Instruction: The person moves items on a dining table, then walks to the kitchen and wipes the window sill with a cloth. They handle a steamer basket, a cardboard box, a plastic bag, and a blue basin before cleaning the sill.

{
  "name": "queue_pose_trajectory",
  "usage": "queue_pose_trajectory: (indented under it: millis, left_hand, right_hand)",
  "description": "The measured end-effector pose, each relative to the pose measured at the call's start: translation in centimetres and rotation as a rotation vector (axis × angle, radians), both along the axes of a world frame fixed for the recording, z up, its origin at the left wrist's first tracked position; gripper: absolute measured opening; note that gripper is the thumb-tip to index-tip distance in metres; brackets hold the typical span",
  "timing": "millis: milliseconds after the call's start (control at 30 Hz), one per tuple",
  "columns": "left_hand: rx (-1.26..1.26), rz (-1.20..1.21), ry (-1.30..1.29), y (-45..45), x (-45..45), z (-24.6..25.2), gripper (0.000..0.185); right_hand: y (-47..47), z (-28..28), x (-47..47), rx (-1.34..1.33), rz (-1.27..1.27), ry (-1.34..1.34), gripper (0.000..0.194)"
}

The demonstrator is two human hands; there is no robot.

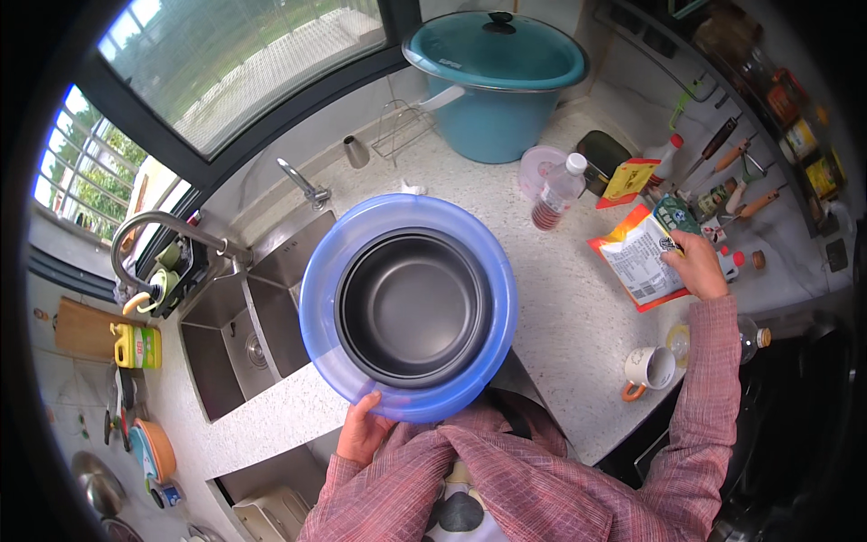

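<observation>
My left hand [364,428] grips the near rim of a translucent blue plastic basin [318,298], thumb on top. Inside the basin sits a dark grey round pot [413,308] with nothing in it. At the right, my right hand [696,263] pinches the edge of a printed plastic food packet [640,264], white with red and orange borders, above the counter. A green packet [675,215] lies just behind that hand. Beyond the packet stand a clear bottle with a white cap [558,193] and a yellow and red packet [628,181].
A double steel sink [244,349] with a curved faucet [177,218] lies left. A large teal lidded bucket [494,122] stands at the back. A white mug [643,366] with an orange handle sits near the counter's right edge, beside a black stove [779,420]. Utensils hang on the right wall.
</observation>
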State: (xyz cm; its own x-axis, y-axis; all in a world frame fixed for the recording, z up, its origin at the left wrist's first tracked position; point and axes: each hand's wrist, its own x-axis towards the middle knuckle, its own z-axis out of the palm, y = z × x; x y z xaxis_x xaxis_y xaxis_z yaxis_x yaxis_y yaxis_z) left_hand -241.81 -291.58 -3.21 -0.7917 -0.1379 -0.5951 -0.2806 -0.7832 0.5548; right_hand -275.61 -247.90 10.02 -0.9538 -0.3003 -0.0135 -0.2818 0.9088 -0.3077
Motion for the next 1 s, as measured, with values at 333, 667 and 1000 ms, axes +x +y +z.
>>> queue_pose_trajectory:
  millis: [333, 667, 1000]
  left_hand:
    - [-0.133, -0.058, 0.046, -1.2, 0.0, 1.1, 0.048]
    - [-0.751, 0.188, -0.02, -4.4, 1.0, 0.9, 0.067]
    - [-0.688, 0.086, -0.019, -5.1, 0.2, 0.1, 0.062]
  right_hand:
    - [-14.6, 2.2, 4.7, -0.67, 0.299, -0.195, 0.02]
    - [-30.6, -6.3, 7.5, -0.396, 0.442, -0.064, 0.013]
    - [-30.5, -7.4, 7.7, -0.264, 0.475, 0.111, 0.007]
